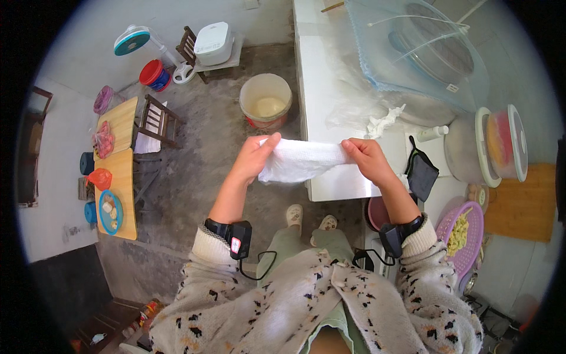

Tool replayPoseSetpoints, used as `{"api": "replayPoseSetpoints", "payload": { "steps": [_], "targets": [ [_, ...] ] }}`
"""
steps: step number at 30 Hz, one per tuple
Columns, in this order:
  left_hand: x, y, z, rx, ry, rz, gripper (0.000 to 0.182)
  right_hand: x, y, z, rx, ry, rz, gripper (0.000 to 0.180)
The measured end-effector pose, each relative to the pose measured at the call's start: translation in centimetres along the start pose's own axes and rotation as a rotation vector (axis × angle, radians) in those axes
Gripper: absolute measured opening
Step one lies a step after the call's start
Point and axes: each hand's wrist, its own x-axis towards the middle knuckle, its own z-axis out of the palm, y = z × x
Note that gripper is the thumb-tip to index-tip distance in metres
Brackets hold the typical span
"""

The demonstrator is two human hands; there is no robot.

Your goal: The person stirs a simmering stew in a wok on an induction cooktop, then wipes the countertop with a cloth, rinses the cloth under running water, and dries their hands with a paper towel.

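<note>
A white cloth [305, 159] is stretched between my two hands, in front of my body. My left hand [256, 159] pinches its left end with the thumb on top. My right hand [367, 159] grips the upper right corner in the same way, over the edge of the white counter [327, 181]. The cloth's lower edge hangs loose and folded. On the counter beyond my right hand lies a crumpled white tissue or cloth [384, 123], and to its right a white bottle [432, 133] lies on its side.
A bucket [265, 95] stands on the floor ahead. Along the right are a dark pouch [421, 175], lidded plastic containers [464, 146], a purple colander [473, 234] and a mesh food cover [424, 48]. Wooden tables [126, 177], a chair [159, 121] and a fan [132, 40] stand at left.
</note>
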Motion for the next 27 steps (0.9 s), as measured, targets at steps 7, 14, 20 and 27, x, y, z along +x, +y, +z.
{"api": "replayPoseSetpoints", "payload": {
  "steps": [7, 14, 20, 27],
  "targets": [
    [-0.6, -1.6, 1.2, -0.411, -0.069, -0.034, 0.021, -0.5, 0.9, 1.4, 0.156, -0.036, 0.06, 0.018],
    [0.0, -3.6, 0.8, -0.322, -0.222, -0.075, 0.03, -1.2, 2.5, 0.2, 0.292, -0.122, 0.242, 0.017],
    [1.8, -7.5, 0.8, -0.416, -0.211, -0.012, 0.051, 1.6, 6.7, -0.6, 0.108, -0.059, 0.349, 0.018],
    [6.0, -15.4, 1.5, -0.152, 0.075, -0.307, 0.085, 3.8, 11.2, 1.6, -0.673, 0.352, -0.066, 0.044]
  ]
}}
